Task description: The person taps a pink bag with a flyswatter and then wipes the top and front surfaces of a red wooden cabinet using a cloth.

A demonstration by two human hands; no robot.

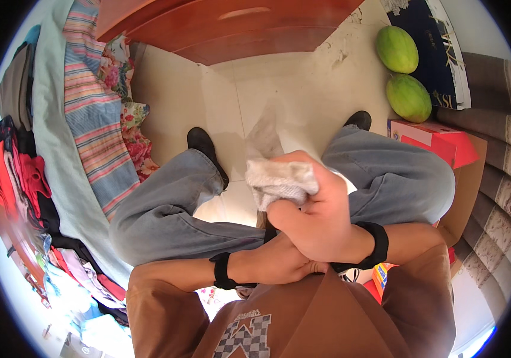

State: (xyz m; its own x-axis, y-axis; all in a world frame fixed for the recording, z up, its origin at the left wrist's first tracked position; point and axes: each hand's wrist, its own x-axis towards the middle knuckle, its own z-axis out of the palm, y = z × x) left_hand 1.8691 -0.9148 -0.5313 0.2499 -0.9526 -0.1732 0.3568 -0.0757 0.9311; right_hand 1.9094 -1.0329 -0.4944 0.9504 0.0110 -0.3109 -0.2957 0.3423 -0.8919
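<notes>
My right hand (321, 209) is closed around a bunched off-white knitted cloth (282, 182), held up in front of my lap. Part of the cloth folds over the thumb and fingers. Below and behind it, my left hand (282, 258) lies across my waist near the front of my brown shirt (303, 316). Its fingers look curled together and are partly covered by the right wrist, so what they hold is hidden. A narrow dark thing (267, 231) shows between the two hands, too covered to name. Both wrists wear black bands.
A reddish wooden drawer unit (225, 30) stands ahead on the tiled floor (178, 89). Two green watermelons (397, 49) lie at the right by a dark blue bag (434, 59) and an open red carton (425, 136). At the left is a bed edge with striped cloth (91, 113) and piled clothes (20, 179).
</notes>
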